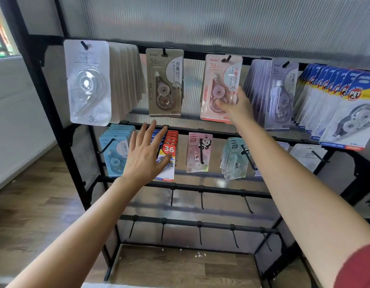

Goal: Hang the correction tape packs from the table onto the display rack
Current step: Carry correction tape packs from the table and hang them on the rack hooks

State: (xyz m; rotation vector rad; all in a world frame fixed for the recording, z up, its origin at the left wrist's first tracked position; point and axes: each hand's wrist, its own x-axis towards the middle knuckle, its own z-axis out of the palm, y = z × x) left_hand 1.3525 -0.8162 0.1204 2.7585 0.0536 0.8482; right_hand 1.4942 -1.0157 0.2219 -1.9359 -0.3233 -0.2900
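While the right hand (235,109) grips the pink correction tape pack (218,80) by its lower right corner, thumb across the blister and fingers up the edge, the left hand (145,156) hovers released, fingers spread, in front of the red-and-blue packs (169,148) on the row below. The pink pack sits on the top row of the display rack (221,191), its hang hole seemingly over a hook (228,57). It should be light: stiff card that bends if squeezed, a smooth, slippery blister. Holding low keeps the hole free.
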